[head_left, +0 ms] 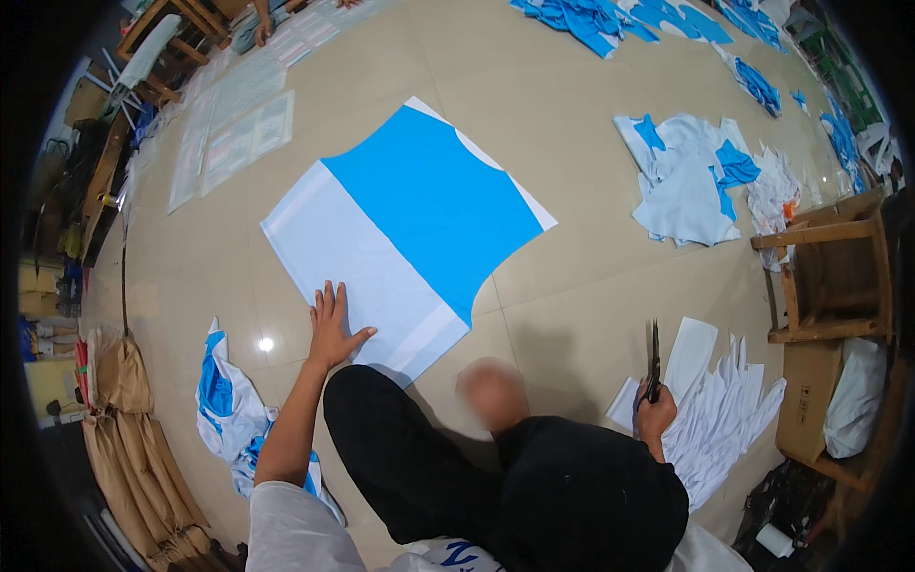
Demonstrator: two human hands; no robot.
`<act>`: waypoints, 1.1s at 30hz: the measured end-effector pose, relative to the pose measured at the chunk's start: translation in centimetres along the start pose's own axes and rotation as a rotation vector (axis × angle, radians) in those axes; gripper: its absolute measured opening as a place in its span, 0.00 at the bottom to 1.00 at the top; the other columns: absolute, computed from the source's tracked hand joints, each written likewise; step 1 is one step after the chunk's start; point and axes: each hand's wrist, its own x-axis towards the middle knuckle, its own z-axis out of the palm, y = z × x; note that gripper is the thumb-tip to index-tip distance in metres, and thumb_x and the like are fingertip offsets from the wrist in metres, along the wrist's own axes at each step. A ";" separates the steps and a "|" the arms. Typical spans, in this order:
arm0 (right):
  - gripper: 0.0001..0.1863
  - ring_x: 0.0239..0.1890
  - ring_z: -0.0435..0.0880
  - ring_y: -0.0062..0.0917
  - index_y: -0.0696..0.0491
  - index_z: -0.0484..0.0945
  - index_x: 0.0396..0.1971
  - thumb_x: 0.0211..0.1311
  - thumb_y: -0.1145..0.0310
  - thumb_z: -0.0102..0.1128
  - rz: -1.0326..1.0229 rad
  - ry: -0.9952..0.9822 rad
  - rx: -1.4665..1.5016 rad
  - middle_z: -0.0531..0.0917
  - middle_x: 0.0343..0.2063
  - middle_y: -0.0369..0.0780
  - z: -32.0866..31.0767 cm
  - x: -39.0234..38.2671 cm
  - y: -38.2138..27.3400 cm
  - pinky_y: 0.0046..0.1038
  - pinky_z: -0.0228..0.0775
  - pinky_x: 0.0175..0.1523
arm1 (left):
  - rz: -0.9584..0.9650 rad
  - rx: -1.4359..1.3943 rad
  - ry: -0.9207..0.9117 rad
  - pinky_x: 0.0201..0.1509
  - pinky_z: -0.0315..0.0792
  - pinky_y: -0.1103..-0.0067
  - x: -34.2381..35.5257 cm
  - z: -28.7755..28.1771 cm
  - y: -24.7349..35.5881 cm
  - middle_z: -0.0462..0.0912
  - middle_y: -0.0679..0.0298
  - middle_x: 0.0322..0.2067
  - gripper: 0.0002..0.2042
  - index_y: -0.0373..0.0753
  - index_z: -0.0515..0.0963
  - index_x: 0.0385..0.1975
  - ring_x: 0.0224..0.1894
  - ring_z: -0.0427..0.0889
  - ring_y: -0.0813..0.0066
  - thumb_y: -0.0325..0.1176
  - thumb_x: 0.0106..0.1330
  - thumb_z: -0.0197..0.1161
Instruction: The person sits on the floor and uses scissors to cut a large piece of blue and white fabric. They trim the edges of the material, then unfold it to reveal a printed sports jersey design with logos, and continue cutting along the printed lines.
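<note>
Resting at the blue-and-white fabric's (pixel 429 205) edge, the left hand (pixel 334 331) has fingers spread. The right hand (pixel 656 412) grips black scissors (pixel 654 355) (blades probably together) near white strips (pixel 724 429).

Your white fabric shirt (pixel 303 534) bears bold blue print (pixel 461 553), only partly in view; the brown cardboard box (pixel 808 396) at your right carries dark marks (pixel 803 404) too small to read

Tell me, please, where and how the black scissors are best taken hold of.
Probably grip the black scissors by the handle end, coming from the person's near side: the right hand holds that end, and the blades point forward, away from it.
</note>
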 end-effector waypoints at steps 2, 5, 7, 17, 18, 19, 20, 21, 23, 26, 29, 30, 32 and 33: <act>0.18 0.21 0.82 0.40 0.57 0.82 0.24 0.65 0.58 0.75 -0.029 0.022 0.015 0.82 0.18 0.45 0.1 0.0 0.2 0.40 0.73 0.32 | -0.035 0.008 -0.008 0.83 0.36 0.38 -0.9 0.2 -0.8 0.38 0.43 0.85 0.63 0.43 0.45 0.86 0.85 0.35 0.33 0.69 0.58 0.74; 0.19 0.22 0.83 0.42 0.58 0.83 0.25 0.65 0.57 0.74 -0.050 0.016 0.020 0.82 0.19 0.47 0.4 0.6 0.3 0.41 0.74 0.33 | -0.067 0.079 -0.059 0.83 0.34 0.38 -2.7 -0.7 -2.6 0.39 0.48 0.86 0.63 0.46 0.45 0.86 0.86 0.35 0.35 0.70 0.57 0.73; 0.19 0.23 0.84 0.44 0.59 0.83 0.26 0.65 0.57 0.74 -0.037 -0.009 0.016 0.83 0.19 0.48 0.6 0.0 1.2 0.42 0.75 0.33 | -0.066 0.142 -0.066 0.83 0.34 0.38 -3.6 -1.8 -4.9 0.39 0.49 0.86 0.63 0.47 0.45 0.86 0.86 0.35 0.35 0.71 0.57 0.73; 0.18 0.21 0.82 0.36 0.59 0.83 0.26 0.64 0.60 0.77 -0.026 -0.013 0.115 0.83 0.19 0.45 0.5 -1.1 -0.9 0.38 0.72 0.31 | 0.141 0.017 0.085 0.84 0.40 0.42 2.0 -2.4 -0.4 0.47 0.46 0.84 0.46 0.38 0.51 0.84 0.85 0.42 0.37 0.63 0.77 0.58; 0.18 0.21 0.81 0.35 0.59 0.83 0.25 0.64 0.60 0.77 -0.085 0.025 0.089 0.82 0.19 0.45 -0.1 -0.8 -1.1 0.38 0.71 0.31 | 0.186 0.030 0.105 0.84 0.41 0.43 4.4 -1.7 3.0 0.48 0.46 0.84 0.46 0.37 0.52 0.84 0.85 0.43 0.38 0.63 0.77 0.57; 0.18 0.19 0.78 0.34 0.58 0.82 0.24 0.63 0.60 0.78 -0.074 0.005 0.168 0.79 0.17 0.43 -0.6 -1.0 -2.8 0.37 0.70 0.30 | 0.186 -0.018 0.107 0.84 0.41 0.43 6.0 -1.2 4.9 0.48 0.46 0.84 0.45 0.36 0.52 0.83 0.85 0.43 0.38 0.63 0.78 0.56; 0.19 0.19 0.77 0.34 0.58 0.81 0.24 0.63 0.60 0.78 -0.093 -0.025 0.208 0.79 0.17 0.42 -0.4 -1.2 -4.1 0.37 0.70 0.30 | 0.181 -0.057 0.108 0.84 0.41 0.43 7.4 -0.6 6.3 0.48 0.46 0.84 0.45 0.36 0.52 0.83 0.85 0.43 0.38 0.63 0.78 0.56; 0.19 0.19 0.76 0.33 0.58 0.81 0.23 0.63 0.60 0.78 -0.109 -0.057 0.248 0.78 0.17 0.42 -0.1 -1.5 -5.2 0.37 0.69 0.29 | 0.157 -0.052 0.139 0.85 0.40 0.43 8.6 0.2 7.8 0.48 0.46 0.84 0.45 0.36 0.52 0.83 0.85 0.43 0.38 0.63 0.78 0.55; 0.19 0.19 0.75 0.28 0.58 0.81 0.24 0.63 0.60 0.79 -0.129 -0.116 0.343 0.77 0.16 0.41 0.9 -2.0 -6.3 0.35 0.68 0.29 | 0.136 -0.047 0.198 0.85 0.38 0.44 10.7 2.1 11.8 0.47 0.47 0.84 0.45 0.37 0.52 0.84 0.86 0.41 0.39 0.65 0.79 0.52; 0.23 0.21 0.71 0.21 0.58 0.79 0.22 0.64 0.57 0.79 -0.008 -0.406 0.340 0.74 0.16 0.37 1.5 -2.6 -8.0 0.33 0.66 0.28 | 0.131 -0.026 0.260 0.86 0.34 0.44 11.3 5.3 16.8 0.46 0.49 0.85 0.44 0.39 0.51 0.84 0.86 0.39 0.40 0.65 0.79 0.49; 0.26 0.23 0.68 0.18 0.58 0.76 0.21 0.65 0.53 0.78 0.092 -0.674 0.453 0.72 0.15 0.34 2.3 -3.2 -9.2 0.31 0.64 0.29 | 0.170 0.017 0.292 0.86 0.31 0.43 11.2 7.1 20.0 0.46 0.51 0.85 0.42 0.42 0.51 0.85 0.86 0.38 0.41 0.64 0.80 0.47; 0.27 0.23 0.68 0.18 0.58 0.76 0.20 0.65 0.52 0.78 0.090 -0.715 0.474 0.72 0.15 0.33 2.4 -3.3 -10.0 0.31 0.63 0.29 | 0.183 0.030 0.286 0.85 0.31 0.43 11.2 7.0 20.8 0.46 0.51 0.85 0.42 0.43 0.51 0.85 0.86 0.38 0.41 0.63 0.80 0.47; 0.29 0.23 0.68 0.17 0.58 0.74 0.20 0.65 0.50 0.77 0.078 -0.813 0.518 0.71 0.15 0.32 2.1 -3.5 -11.5 0.31 0.63 0.29 | 0.193 0.054 0.276 0.85 0.31 0.42 10.9 7.2 21.8 0.47 0.52 0.85 0.41 0.43 0.51 0.85 0.86 0.38 0.40 0.62 0.80 0.47; 0.27 0.23 0.72 0.18 0.58 0.77 0.21 0.66 0.50 0.77 0.054 -0.852 0.455 0.74 0.15 0.33 2.8 -3.2 -11.7 0.31 0.64 0.29 | 0.199 0.063 0.279 0.85 0.32 0.42 11.1 7.2 22.4 0.47 0.52 0.85 0.41 0.43 0.51 0.85 0.86 0.39 0.40 0.62 0.81 0.47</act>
